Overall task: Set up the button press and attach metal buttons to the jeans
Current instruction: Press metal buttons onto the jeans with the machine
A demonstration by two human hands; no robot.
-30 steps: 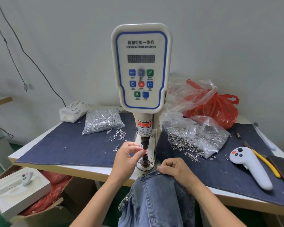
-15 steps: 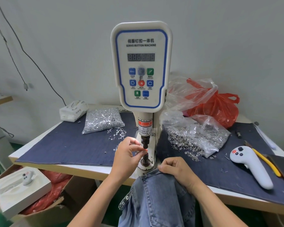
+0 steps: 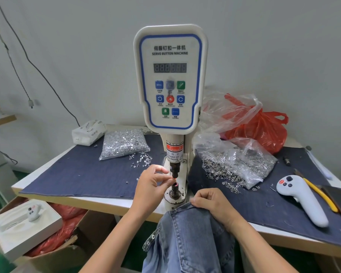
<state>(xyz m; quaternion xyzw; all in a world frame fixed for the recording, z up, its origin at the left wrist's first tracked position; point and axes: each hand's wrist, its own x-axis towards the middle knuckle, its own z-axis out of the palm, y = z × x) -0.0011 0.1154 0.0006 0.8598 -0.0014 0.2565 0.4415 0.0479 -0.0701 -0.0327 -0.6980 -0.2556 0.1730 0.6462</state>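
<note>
The white servo button machine (image 3: 170,79) stands at the middle of the table. Its black upper punch (image 3: 174,170) hangs just above the lower die (image 3: 174,191), which carries a red light spot. My left hand (image 3: 152,186) is to the left of that gap. Its thumb and forefinger pinch together at the punch tip, and the small metal button between them is mostly hidden. My right hand (image 3: 213,205) grips the waistband edge of the blue jeans (image 3: 185,243), which hang over the table's front edge below the die.
A bag of silver tacks (image 3: 124,143) lies left of the machine and an open bag of metal buttons (image 3: 238,162) lies to its right, both on the dark denim cover (image 3: 77,174). A white controller (image 3: 301,200), yellow-handled tool (image 3: 321,196), red bag (image 3: 264,127) and tissue pack (image 3: 87,133) are also on the table.
My left hand's fingertips have lifted slightly from the lower die toward the upper punch. My right hand keeps its hold on the jeans.
</note>
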